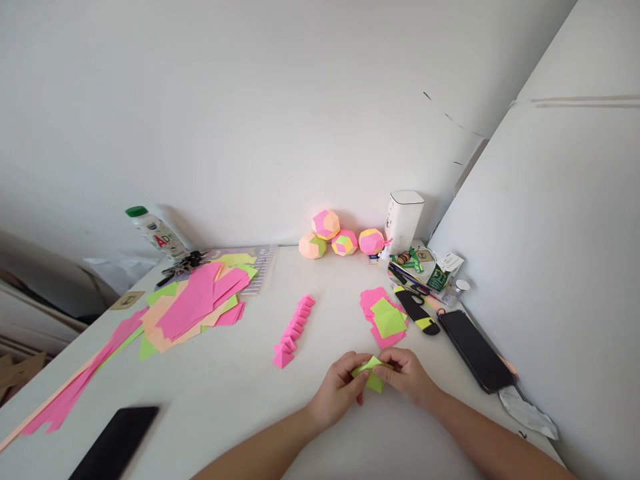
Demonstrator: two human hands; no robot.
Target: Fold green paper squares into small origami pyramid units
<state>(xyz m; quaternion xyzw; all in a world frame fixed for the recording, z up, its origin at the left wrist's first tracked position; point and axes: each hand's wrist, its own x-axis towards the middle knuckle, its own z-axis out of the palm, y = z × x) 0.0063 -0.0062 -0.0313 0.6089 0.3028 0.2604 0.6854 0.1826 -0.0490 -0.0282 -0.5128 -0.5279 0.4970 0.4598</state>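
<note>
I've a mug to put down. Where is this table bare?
Bare: between the pink folded units and loose paper pile; also near-left, between the black device and the left hand holding green paper. Crowded: right edge around the smartphone.

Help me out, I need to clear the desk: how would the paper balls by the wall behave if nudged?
Probably very light: the paper balls look folded from thin coloured sheets. They would likely roll a little, then settle on a flat facet. The top one rests on the others and may tumble off.
</note>
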